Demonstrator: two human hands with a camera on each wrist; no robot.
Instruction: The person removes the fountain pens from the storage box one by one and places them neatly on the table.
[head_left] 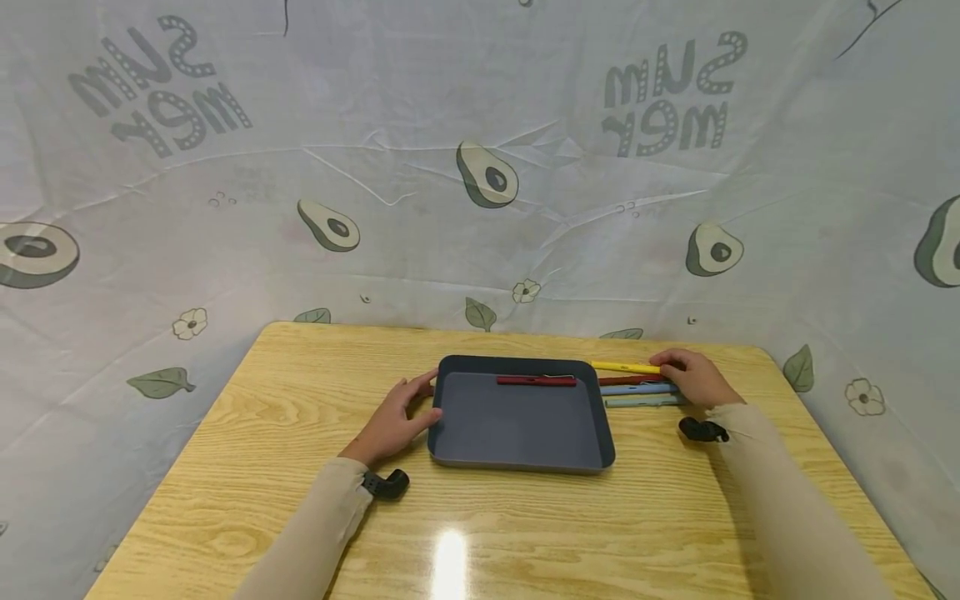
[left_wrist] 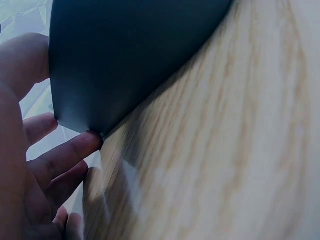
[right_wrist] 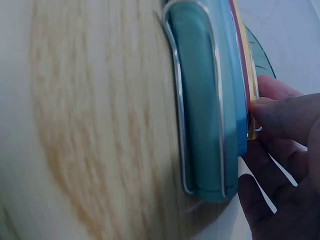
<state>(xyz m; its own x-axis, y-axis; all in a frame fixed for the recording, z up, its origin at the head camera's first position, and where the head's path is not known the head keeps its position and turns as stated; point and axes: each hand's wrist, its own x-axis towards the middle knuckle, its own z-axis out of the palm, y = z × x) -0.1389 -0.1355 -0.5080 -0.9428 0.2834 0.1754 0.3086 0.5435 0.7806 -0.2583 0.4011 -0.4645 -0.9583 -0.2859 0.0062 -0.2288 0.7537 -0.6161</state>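
A dark grey tray (head_left: 521, 461) lies on the wooden table. My left hand (head_left: 393, 425) holds its left side, the thumb over the rim and the fingers against the outer wall (left_wrist: 125, 55). Inside, near the far rim, lies a dark red pen (head_left: 536, 381). Right of the tray my right hand (head_left: 693, 377) pinches the right end of a yellow pen (head_left: 625, 367) between thumb and fingers. Just nearer lie another dark red pen (head_left: 630, 380), a blue pen (head_left: 637, 389) and a pale green pen (head_left: 641, 402), roughly parallel. The green one's wire clip (right_wrist: 218, 85) shows close up.
The light wooden table (head_left: 525, 533) has rounded far corners. A pale plastic sheet (head_left: 420, 100) printed with avocados and leaves hangs behind and beside it. Black wrist straps with cameras (head_left: 390, 484) are on both wrists.
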